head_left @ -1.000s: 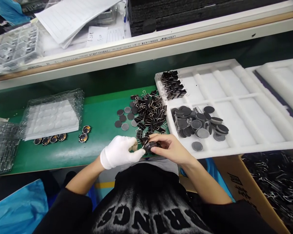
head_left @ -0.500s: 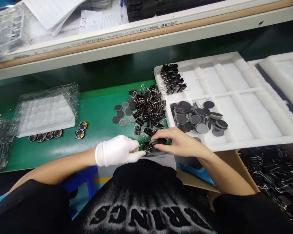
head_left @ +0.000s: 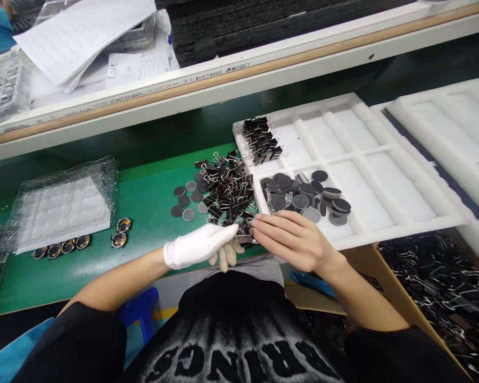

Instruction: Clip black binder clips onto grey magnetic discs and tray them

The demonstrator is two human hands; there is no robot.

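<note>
binder clip (head_left: 245,238) pinched between gloved left hand (head_left: 199,247) and bare right hand (head_left: 293,240), beside the clip pile (head_left: 225,189).

- Left hand (head_left: 197,247), in a white glove, points toward three o'clock, fingers partly curled, fingertips meeting the other hand.
- Right hand (head_left: 293,240), bare, reaches toward nine o'clock, fingers extended and close together, palm down.

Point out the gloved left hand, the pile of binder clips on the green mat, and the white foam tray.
left hand (head_left: 197,246), head view, back of the glove.
pile of binder clips (head_left: 225,186), head view, middle of the heap.
white foam tray (head_left: 383,236), head view, front rim.
</note>
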